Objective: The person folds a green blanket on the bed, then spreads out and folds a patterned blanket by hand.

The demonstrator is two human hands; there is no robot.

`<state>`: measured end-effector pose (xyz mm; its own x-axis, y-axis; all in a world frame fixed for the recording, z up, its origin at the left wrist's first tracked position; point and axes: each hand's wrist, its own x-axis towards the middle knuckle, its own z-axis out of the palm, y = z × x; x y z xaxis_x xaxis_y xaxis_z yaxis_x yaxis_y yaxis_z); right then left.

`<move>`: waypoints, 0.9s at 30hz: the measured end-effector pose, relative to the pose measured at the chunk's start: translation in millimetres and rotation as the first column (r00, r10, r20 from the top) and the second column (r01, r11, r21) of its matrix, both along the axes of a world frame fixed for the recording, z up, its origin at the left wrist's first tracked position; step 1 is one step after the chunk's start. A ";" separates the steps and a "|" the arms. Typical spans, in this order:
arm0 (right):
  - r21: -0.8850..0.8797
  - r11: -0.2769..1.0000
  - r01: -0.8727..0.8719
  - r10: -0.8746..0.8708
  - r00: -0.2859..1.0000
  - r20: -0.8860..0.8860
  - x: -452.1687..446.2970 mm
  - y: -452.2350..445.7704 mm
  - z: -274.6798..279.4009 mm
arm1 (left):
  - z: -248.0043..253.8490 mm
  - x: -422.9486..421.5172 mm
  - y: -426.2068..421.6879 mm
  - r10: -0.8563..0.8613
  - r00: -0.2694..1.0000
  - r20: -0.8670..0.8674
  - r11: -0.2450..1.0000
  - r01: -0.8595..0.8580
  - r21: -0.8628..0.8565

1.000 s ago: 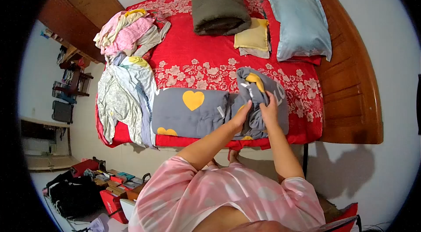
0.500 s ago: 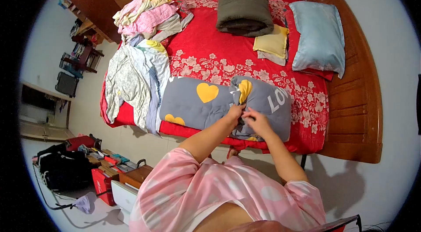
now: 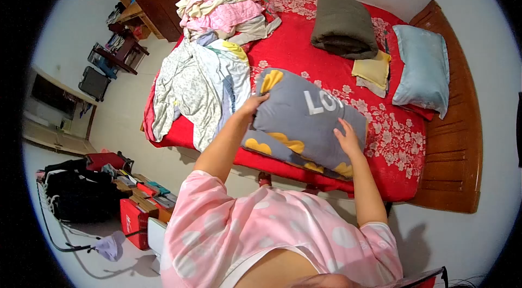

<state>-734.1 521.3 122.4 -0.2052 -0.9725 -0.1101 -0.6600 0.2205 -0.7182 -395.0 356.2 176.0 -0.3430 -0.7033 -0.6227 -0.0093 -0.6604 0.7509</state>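
Observation:
A grey quilt with yellow hearts and white lettering lies folded over on the near side of the bed. My left hand is closed on the left edge of its upper layer, close to a yellow heart; the fingertips are partly hidden by the fabric. Farther right, my right hand rests on top of the quilt near the white letters, thumb and fingers apart. Beneath the folded part, more grey fabric with yellow hearts shows along the bed's front edge.
Rumpled light-coloured clothes and bedding lie at the bed's left. Farther back are a rolled dark olive quilt, a small yellow pillow and a light blue pillow by the wooden headboard. The bed has a red floral sheet.
The quilt's left part has been folded over to the right, making it shorter. My hands have moved apart, left to the fold's left edge, right onto its top. The camera view has shifted.

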 end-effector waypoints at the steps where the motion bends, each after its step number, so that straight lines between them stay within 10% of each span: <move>1: 0.017 1.000 -0.015 0.015 1.000 0.009 14.7 -7.0 -6.7 | -11.8 31.4 -20.2 -0.041 0.999 0.034 0.999 0.041 -0.001; 5: 0.156 0.986 -0.056 0.056 0.998 0.009 69.8 -30.3 -38.9 | -142.2 138.9 -89.1 0.001 0.995 0.097 0.978 0.020 -0.210; 8: 0.306 0.950 -0.057 0.067 0.998 -0.022 97.7 -32.8 -69.8 | -245.4 185.0 -96.3 0.312 0.656 0.687 0.839 0.149 -0.524; 11: 0.393 0.918 -0.051 0.060 0.998 -0.010 109.2 -26.6 -82.0 | -211.7 152.7 -63.5 0.412 0.596 0.689 0.669 0.316 -0.673; 15: 0.408 0.912 0.041 0.020 0.989 -0.143 101.5 -18.1 -102.4 | -146.1 89.8 -29.9 0.169 0.432 0.886 0.740 0.538 -0.404; 27: 0.574 0.631 0.522 -0.256 0.838 -0.482 41.3 -44.5 -141.0 | -236.2 72.3 -21.0 0.077 0.240 0.968 0.748 0.628 -0.215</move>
